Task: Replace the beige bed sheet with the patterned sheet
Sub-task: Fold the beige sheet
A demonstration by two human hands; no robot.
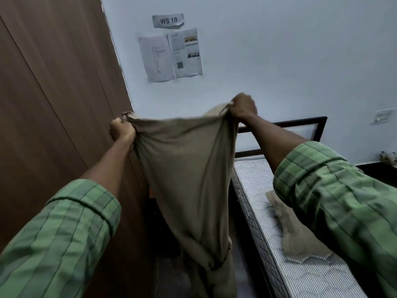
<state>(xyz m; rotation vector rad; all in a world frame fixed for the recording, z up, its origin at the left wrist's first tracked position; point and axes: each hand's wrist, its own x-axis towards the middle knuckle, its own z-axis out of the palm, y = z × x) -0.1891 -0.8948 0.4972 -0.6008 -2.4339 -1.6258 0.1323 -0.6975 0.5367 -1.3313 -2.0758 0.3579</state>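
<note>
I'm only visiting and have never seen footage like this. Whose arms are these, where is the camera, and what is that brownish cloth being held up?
No machine here: a person wears a wide-angle camera on the head, so you look forward and down along their own arms in green checked sleeves. The left hand and the right hand each grip a bunched edge of a beige bed sheet, held up and stretched between them while the rest hangs toward the floor. At the right is the bed: a striped mattress with another piece of beige cloth lying on it. A wooden wardrobe stands at the left, and papers hang on the wall.
</note>
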